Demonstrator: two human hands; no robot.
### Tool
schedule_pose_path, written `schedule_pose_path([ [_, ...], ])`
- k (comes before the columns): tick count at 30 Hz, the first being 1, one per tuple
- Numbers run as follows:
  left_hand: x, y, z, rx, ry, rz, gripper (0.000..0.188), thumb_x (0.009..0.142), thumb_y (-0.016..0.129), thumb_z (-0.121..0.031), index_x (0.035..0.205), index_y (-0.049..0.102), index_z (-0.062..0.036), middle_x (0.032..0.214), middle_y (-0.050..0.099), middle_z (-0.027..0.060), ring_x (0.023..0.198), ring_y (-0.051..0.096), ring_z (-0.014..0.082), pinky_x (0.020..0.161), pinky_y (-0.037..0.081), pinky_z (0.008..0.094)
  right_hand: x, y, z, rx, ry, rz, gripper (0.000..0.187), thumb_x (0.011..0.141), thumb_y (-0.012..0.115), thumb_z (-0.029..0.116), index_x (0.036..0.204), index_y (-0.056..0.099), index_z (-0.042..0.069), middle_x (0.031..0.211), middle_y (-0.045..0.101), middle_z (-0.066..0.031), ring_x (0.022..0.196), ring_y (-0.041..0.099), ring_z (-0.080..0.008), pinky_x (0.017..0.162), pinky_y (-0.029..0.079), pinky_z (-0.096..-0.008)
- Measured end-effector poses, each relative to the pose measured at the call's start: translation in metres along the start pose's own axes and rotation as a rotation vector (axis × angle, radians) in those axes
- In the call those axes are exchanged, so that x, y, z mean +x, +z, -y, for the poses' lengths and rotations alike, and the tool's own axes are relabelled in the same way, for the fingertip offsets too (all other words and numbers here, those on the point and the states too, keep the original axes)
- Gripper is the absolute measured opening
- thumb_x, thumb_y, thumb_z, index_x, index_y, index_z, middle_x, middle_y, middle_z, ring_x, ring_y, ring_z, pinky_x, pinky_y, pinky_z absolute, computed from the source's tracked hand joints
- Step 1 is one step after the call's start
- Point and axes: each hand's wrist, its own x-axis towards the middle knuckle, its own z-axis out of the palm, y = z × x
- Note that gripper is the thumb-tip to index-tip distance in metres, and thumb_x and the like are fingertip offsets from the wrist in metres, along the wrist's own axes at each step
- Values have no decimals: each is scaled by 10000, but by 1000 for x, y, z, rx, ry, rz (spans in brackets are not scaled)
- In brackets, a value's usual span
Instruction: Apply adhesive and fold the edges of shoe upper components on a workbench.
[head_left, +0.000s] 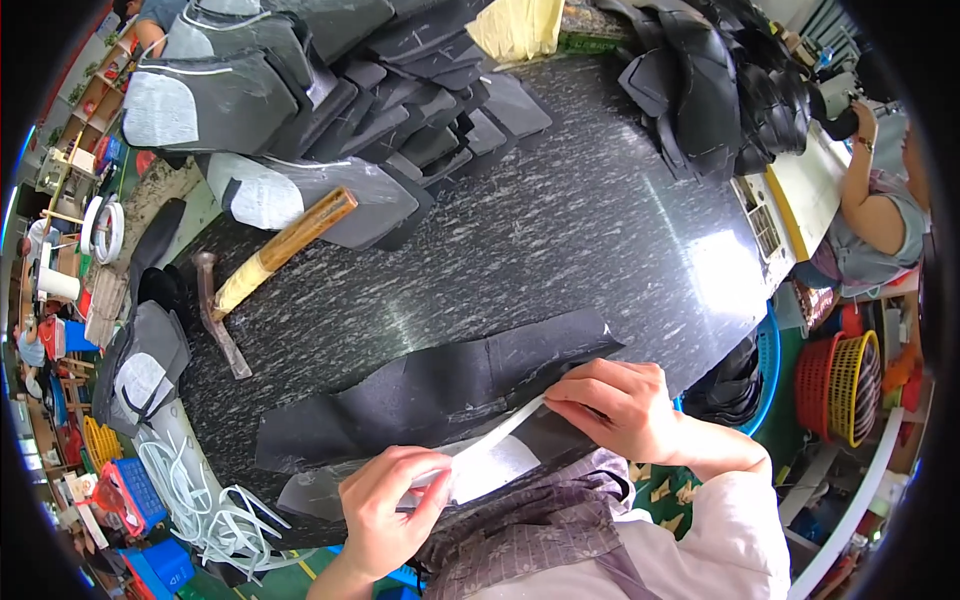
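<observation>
A long black sheet piece (430,395) lies on the dark speckled tabletop (560,220) right in front of me. Along its near edge runs a narrow white strip (505,428), with a pale grey-white patch (495,472) beneath it. My right hand (625,410) is closed in a pinch on the strip's far right end, at the sheet's edge. At the strip's left end is my left hand (390,505), thumb and fingers closed on it. A hammer (285,250) with a tape-wrapped wooden handle rests farther left on the table, apart from both hands.
Black and grey cut pieces (240,90) are heaped at the far left, more black pieces (705,100) at the far right. Loose white strips (215,510) hang at the left edge. A blue basket (768,370) stands below the right edge. Another person (870,220) sits at right.
</observation>
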Motion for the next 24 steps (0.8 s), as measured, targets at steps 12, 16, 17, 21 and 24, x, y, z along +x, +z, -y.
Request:
schedule_pose_path([
  [12, 15, -6, 4, -25, -120, 7, 218, 780, 753, 57, 985, 738, -16, 874, 685, 92, 688, 693, 174, 577, 563, 279, 19, 3, -9, -208, -366, 37, 415, 624, 689, 185, 1035, 708, 126, 910, 608, 21, 673, 579, -97, 515, 457, -218],
  [16, 14, -3, 5, -69, -215, -31, 208, 743, 760, 63, 938, 745, -6, 846, 679, 90, 691, 662, 165, 573, 505, 271, 18, 8, -8, -311, -466, 159, 471, 627, 676, 189, 1089, 747, 131, 966, 592, 46, 815, 552, -75, 612, 451, -211],
  [17, 14, -3, 6, -65, -221, -36, 208, 743, 760, 63, 938, 745, -6, 846, 679, 90, 691, 662, 165, 573, 505, 271, 19, 7, -5, -304, -470, 160, 471, 627, 676, 189, 1089, 747, 131, 966, 592, 46, 815, 552, -75, 612, 451, -211],
  [21, 19, -3, 9, -46, -243, 23, 217, 762, 763, 41, 968, 731, -19, 862, 670, 77, 687, 664, 176, 580, 528, 301, 21, 9, 8, -267, -491, 237, 360, 712, 640, 164, 1047, 719, 59, 1159, 649, -63, 898, 607, -124, 764, 493, -256],
  [24, 16, -6, -3, 271, -78, 41, 227, 772, 771, 25, 985, 715, -28, 871, 669, 62, 663, 656, 180, 570, 544, 316, 29, 28, 18, -119, -525, 356, 284, 778, 618, 170, 1022, 674, 37, 1179, 659, -97, 1073, 645, -185, 916, 524, -291],
])
